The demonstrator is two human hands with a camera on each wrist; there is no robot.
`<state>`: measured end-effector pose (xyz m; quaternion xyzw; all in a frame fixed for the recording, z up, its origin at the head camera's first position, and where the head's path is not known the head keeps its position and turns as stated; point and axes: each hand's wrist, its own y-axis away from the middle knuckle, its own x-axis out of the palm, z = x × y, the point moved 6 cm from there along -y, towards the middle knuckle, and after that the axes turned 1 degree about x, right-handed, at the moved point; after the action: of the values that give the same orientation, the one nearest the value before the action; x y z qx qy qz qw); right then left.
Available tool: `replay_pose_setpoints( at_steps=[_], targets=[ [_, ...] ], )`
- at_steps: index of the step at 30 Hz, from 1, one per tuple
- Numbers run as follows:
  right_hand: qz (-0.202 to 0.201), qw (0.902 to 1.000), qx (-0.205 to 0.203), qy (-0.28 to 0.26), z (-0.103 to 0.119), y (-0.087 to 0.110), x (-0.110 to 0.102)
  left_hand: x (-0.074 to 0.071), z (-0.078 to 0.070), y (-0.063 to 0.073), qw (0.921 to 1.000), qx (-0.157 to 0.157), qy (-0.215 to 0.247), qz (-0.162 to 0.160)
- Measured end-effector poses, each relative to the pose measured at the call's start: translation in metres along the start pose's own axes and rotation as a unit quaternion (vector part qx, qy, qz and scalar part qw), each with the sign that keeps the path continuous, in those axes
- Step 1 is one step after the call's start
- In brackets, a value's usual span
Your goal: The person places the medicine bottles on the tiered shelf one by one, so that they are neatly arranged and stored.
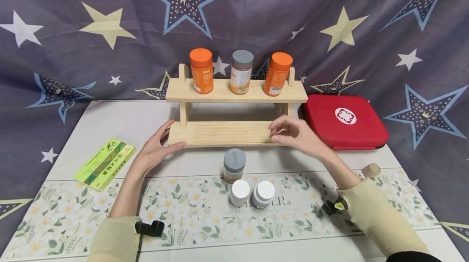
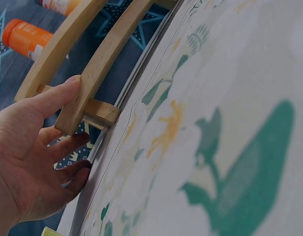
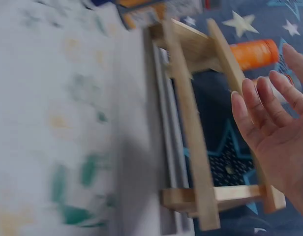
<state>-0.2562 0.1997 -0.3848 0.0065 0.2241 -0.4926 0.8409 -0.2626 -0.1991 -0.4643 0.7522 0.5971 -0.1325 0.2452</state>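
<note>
A two-tier wooden rack (image 1: 227, 134) stands at the back of the table. My left hand (image 1: 155, 150) holds the left end of its lower board, the thumb on the front edge; in the left wrist view the thumb presses the wood and the other fingers lie around the board's end. My right hand (image 1: 296, 135) hovers by the lower board's right end with loosely bent fingers and nothing in them. On the upper board stand an orange bottle (image 1: 202, 73), a grey-capped bottle (image 1: 241, 74) and a second orange bottle (image 1: 277, 75).
In front of the rack stand a grey-lidded jar (image 1: 234, 164) and two white bottles, one left (image 1: 239, 193), one right (image 1: 264, 194). A green medicine box (image 1: 106, 164) lies at left. At right are a red first-aid case (image 1: 346, 121) and a small tan cylinder (image 1: 371, 170).
</note>
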Motion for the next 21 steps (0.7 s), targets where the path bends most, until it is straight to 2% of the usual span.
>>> replay_pose_setpoints(
  at_steps=[2,6,9,13,17,21],
  targets=[
    [0.026,0.9996,0.01,-0.007,-0.002,0.006,0.01,0.0,0.0,0.0,1.0,-0.001,-0.001,0.0],
    [0.051,0.9985,0.019,-0.003,-0.002,0.016,0.024,0.0,0.0,0.0,1.0,-0.004,-0.002,-0.001],
    [0.069,0.9975,0.012,0.002,-0.001,0.02,0.033,0.001,0.0,0.0,1.0,-0.005,-0.004,-0.002],
    [0.107,0.994,0.006,-0.021,0.001,0.025,0.042,0.001,0.0,0.001,1.0,-0.004,-0.005,-0.001],
    [0.155,0.9866,-0.009,-0.05,0.002,0.029,0.048,0.0,0.0,0.001,1.0,-0.003,-0.005,-0.001],
    [0.205,0.9745,-0.011,-0.091,0.001,0.034,0.052,0.0,0.0,0.001,1.0,-0.003,-0.004,0.0]
  ],
)
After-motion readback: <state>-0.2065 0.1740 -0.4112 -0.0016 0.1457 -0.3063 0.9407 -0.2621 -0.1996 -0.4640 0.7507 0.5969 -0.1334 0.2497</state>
